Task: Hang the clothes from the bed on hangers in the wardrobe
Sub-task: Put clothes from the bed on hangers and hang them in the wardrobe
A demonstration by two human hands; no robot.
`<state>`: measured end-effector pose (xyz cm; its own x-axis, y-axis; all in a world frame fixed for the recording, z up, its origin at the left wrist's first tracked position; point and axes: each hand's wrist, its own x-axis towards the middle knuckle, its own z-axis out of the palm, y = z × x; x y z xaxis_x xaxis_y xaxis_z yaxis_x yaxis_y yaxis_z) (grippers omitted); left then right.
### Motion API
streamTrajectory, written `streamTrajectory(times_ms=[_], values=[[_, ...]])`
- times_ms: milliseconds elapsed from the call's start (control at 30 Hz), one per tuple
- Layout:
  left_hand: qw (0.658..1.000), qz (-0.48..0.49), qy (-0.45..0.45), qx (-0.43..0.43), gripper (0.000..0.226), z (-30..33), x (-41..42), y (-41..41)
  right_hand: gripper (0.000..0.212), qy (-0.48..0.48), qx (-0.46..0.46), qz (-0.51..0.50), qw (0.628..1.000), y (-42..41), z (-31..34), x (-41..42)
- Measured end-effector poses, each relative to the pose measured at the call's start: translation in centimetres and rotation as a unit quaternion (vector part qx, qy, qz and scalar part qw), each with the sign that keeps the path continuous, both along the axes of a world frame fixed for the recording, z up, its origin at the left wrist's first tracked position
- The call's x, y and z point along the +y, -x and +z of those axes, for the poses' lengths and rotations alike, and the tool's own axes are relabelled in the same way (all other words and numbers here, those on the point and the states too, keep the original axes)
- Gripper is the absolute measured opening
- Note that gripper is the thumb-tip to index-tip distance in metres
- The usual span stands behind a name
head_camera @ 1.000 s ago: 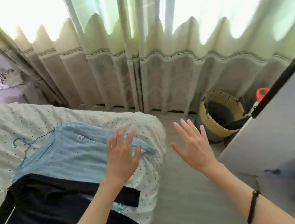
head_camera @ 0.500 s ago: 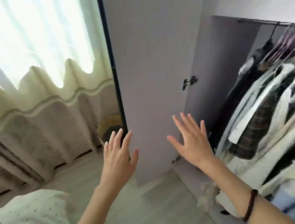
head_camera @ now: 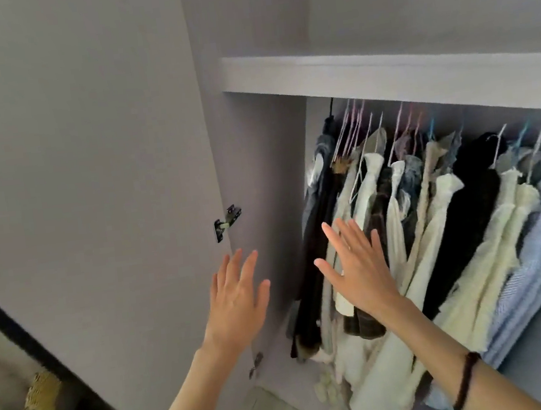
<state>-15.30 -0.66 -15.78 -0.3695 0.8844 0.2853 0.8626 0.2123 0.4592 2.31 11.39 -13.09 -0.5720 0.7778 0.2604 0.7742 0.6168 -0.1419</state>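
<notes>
While both hands are raised before the open wardrobe (head_camera: 272,171), we note the left hand (head_camera: 235,296) and right hand (head_camera: 359,269) flat, fingers straight, each grip empty. Hung clothes (head_camera: 432,220) fill the wardrobe's rail on hangers (head_camera: 351,125); the right fingertips possibly touch them. Bed clothes unseen.

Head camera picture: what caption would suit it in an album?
Both empty hands, left hand and right hand, open before hanging clothes in an open wardrobe.

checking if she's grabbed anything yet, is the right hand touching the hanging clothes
Cannot tell. In the head view the right hand, fingers spread, overlaps the hanging clothes, but neither contact nor a gap shows.
</notes>
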Motion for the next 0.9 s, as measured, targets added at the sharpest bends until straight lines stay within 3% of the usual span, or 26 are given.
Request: streamTrajectory(times_ms=[267,400,700,900], values=[[0.996,-0.083,-0.017,0.017,0.068,1.9,11.0,4.5,0.060,-0.009,-0.024,-0.064,0.998,3.1,2.2,7.5],[0.993,-0.120,-0.014,0.014,0.049,3.5,16.3,4.5,0.058,-0.022,-0.025,-0.079,0.996,3.8,3.7,12.1],[0.982,-0.170,-0.056,-0.061,0.044,6.1,24.9,3.2,0.060,-0.060,-0.057,-0.001,0.997,4.6,2.4,20.6],[0.989,-0.134,0.027,-0.051,0.051,6.6,29.7,2.2,0.044,-0.102,-0.039,0.010,0.994,3.3,1.9,22.1]])
